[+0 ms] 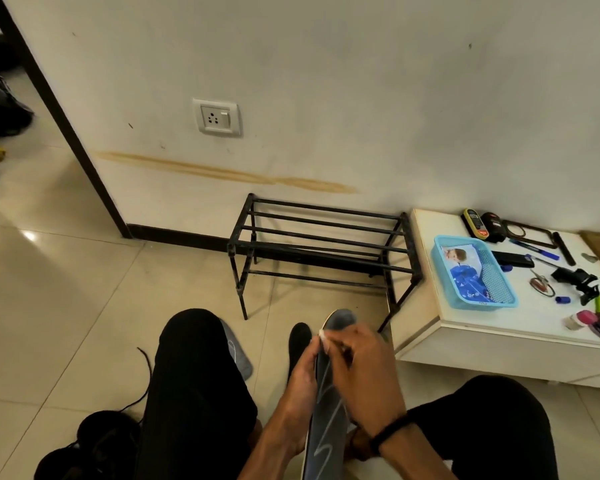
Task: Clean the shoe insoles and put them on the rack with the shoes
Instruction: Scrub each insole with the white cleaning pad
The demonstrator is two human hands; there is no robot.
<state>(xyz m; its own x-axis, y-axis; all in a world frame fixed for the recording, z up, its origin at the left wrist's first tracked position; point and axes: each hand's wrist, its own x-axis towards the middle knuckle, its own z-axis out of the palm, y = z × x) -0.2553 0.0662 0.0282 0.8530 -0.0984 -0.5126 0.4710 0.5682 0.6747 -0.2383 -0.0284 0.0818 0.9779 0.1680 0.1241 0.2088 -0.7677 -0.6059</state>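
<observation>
A dark grey insole with a pale squiggle stands on edge between my knees. My left hand grips its left edge from behind. My right hand pinches a small white wipe against the insole's upper part. A second grey insole lies on the floor beside my left knee. A black shoe shows behind my left hand, and another black shoe with loose laces sits at the lower left. The black metal rack stands bare against the wall.
A low white table at the right carries a blue basket, scissors, markers and small bottles. A wall socket is above the rack. A doorway opens at the far left. My black-trousered knees flank the insole.
</observation>
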